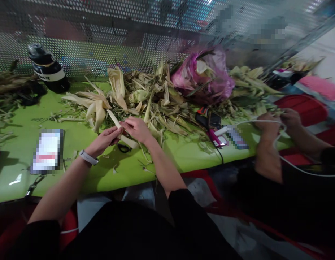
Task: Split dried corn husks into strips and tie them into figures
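My left hand [106, 139], with a pale band at the wrist, is closed around the lower end of a narrow, pale corn husk strip [113, 118]. Close against it, my right hand [137, 129] pinches at the same end with bent fingers. The strip points up and away, its tip near a cluster of spread dry husks [98, 113]; whether they are joined I cannot tell. Below my right hand another pale husk piece [129, 142] sticks out. A black loop [124, 148] lies on the green table [102, 177] under my hands.
Behind is a heap of dry husks [167, 104] and a pink plastic bag [202, 77]. A dark bottle [48, 70] and a phone [47, 151] are at left. At right are a power bank [218, 139], another phone [236, 137], a white cable and a co-worker's hands [267, 121].
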The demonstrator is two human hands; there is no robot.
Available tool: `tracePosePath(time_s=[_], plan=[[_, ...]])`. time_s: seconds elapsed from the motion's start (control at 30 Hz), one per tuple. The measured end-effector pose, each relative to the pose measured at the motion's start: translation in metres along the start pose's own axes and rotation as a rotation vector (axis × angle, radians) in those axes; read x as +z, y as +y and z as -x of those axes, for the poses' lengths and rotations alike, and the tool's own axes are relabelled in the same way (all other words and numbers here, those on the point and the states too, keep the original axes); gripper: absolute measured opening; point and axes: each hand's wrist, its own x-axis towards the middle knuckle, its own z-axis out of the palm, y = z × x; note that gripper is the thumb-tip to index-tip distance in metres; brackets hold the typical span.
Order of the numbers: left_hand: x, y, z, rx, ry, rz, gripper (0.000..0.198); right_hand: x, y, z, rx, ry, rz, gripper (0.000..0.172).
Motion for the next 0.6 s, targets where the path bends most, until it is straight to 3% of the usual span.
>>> tracePosePath(time_s=[0.1, 0.3, 0.6], plan=[[0.002, -0.002, -0.002, 0.009, 0.009, 0.052, 0.032, 0.008, 0.007, -0.003, -0.044, 0.053, 0.094, 0.052], [0.007, 0.0, -0.003, 0.013, 0.088, 0.035, 0.042, 0.014, 0.02, -0.006, 0.035, 0.175, 0.236, 0.049], [0.005, -0.002, -0.004, 0.057, 0.12, 0.024, 0.033, 0.015, 0.028, -0.008, 0.067, 0.329, 0.344, 0.048]])
